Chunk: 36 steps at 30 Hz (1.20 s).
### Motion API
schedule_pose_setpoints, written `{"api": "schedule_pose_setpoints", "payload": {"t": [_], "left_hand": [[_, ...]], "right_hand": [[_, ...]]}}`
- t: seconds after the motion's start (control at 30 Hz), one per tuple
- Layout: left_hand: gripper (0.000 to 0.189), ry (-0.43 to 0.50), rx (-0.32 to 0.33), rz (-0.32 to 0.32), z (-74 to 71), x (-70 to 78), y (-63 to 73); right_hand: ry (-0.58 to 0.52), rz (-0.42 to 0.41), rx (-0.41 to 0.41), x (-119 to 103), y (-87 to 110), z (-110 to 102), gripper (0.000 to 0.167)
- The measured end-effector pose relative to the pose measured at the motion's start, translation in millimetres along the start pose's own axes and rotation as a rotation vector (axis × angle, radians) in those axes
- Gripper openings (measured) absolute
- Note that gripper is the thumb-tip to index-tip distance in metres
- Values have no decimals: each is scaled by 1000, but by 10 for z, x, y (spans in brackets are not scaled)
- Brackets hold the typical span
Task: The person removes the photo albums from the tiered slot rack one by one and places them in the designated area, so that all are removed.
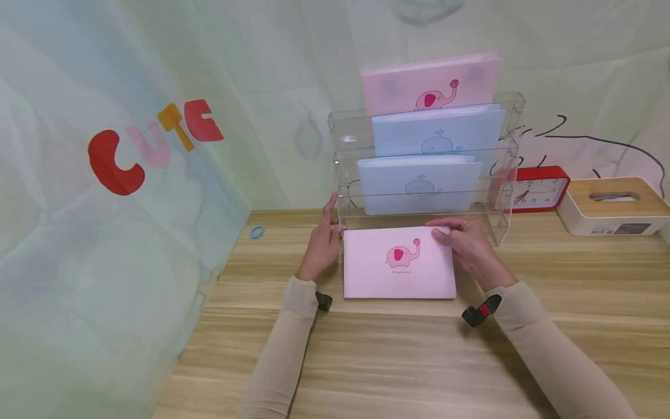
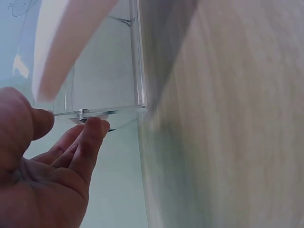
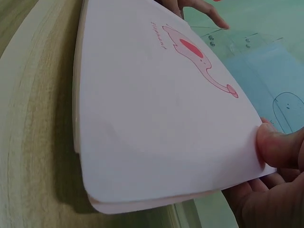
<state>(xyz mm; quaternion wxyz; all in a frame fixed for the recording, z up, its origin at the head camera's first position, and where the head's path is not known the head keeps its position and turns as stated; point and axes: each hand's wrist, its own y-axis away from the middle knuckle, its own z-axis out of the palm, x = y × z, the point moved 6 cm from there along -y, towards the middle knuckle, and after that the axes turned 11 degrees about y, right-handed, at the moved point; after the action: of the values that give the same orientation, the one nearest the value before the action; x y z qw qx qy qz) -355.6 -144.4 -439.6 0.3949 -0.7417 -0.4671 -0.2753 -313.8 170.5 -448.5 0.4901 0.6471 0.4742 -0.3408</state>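
My right hand (image 1: 473,250) pinches the upper right corner of a pink notebook (image 1: 399,282), thumb on the cover and fingers beneath. The cover carries a pink elephant with a red ear. In the right wrist view the notebook (image 3: 137,128) is tilted close over the table. My left hand (image 1: 321,247) is at the lower left side of a clear acrylic rack (image 1: 499,218). Its fingers (image 2: 85,147) extend to the outside of the side panel, with the thumb apart from them. A pink notebook (image 1: 389,93) and two blue whale notebooks (image 1: 387,131) (image 1: 384,186) stand in the rack's tiers.
A red clock (image 1: 541,189) stands right of the rack, beside a white tissue box (image 1: 609,215) with a wooden lid. On the wooden table (image 1: 366,355) at left lies a small blue ring (image 1: 257,231). Curtain-like sheets (image 1: 282,70) hang behind and at left.
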Motion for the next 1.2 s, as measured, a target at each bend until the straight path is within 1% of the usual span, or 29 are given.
{"api": "schedule_pose_setpoints", "payload": {"t": [0.2, 0.47, 0.63, 0.8, 0.93, 1.03, 1.2], "left_hand": [[79, -1, -5, 6, 5, -20, 3], [80, 21, -8, -9, 5, -49, -2], [80, 21, 1, 2, -3, -40, 2], [79, 8, 2, 36, -2, -29, 4], [78, 4, 6, 57, 1, -24, -4], [77, 1, 11, 57, 6, -29, -9], [78, 7, 13, 44, 8, -41, -11]], "right_hand": [[29, -41, -46, 51, -47, 51, 38], [45, -58, -99, 107, -102, 97, 40], [64, -71, -131, 124, -119, 111, 42], [65, -89, -204, 148, -123, 149, 45], [99, -97, -252, 180, -136, 159, 46], [108, -92, -289, 200, -148, 146, 47], [136, -111, -387, 181, -135, 75, 50]]}}
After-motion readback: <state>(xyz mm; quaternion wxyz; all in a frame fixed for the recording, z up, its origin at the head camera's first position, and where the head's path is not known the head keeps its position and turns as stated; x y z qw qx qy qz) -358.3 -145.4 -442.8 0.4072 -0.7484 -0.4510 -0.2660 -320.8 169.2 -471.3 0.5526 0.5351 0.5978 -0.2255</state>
